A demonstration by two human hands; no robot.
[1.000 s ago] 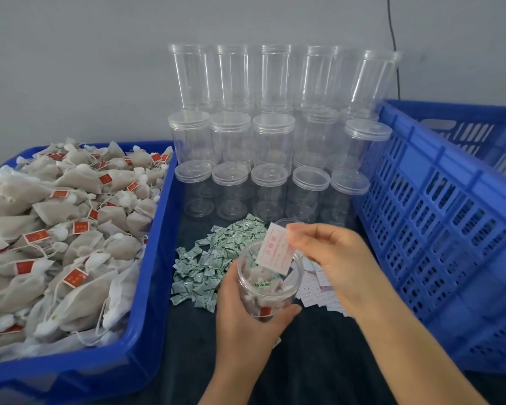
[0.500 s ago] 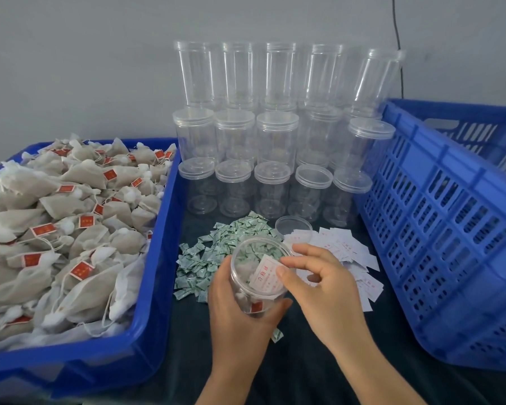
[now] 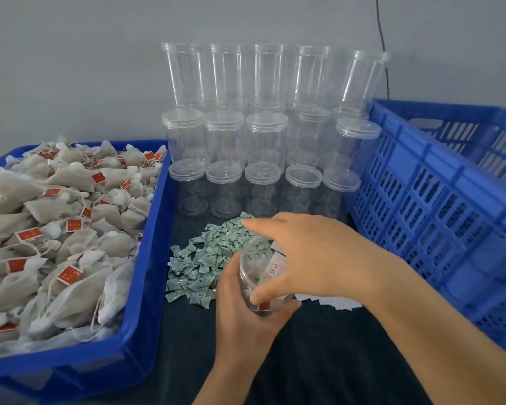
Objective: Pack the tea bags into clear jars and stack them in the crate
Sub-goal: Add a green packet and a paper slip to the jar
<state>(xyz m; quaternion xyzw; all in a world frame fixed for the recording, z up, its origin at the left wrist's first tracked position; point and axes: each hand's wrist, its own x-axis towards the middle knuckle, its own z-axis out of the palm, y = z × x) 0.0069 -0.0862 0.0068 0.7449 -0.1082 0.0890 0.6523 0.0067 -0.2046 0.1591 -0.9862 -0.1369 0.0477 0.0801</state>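
My left hand grips a clear jar from below, near the table's middle. The jar holds tea bags, and a white slip stands against its inner wall. My right hand lies across the jar's mouth. Its fingers stretch out to the left above the green packets, and its thumb touches the jar's front wall. What lies under its palm is hidden. Loose tea bags with red tags fill a blue bin on the left. A blue slatted crate stands on the right.
Stacked clear jars, some with lids, stand in rows against the grey wall behind the packets. White paper slips lie on the dark cloth under my right forearm. A black cable runs down the wall.
My right hand dropped the white slip into the jar, then swept left across the jar's mouth toward the green packets. The left hand has kept hold of the jar throughout.
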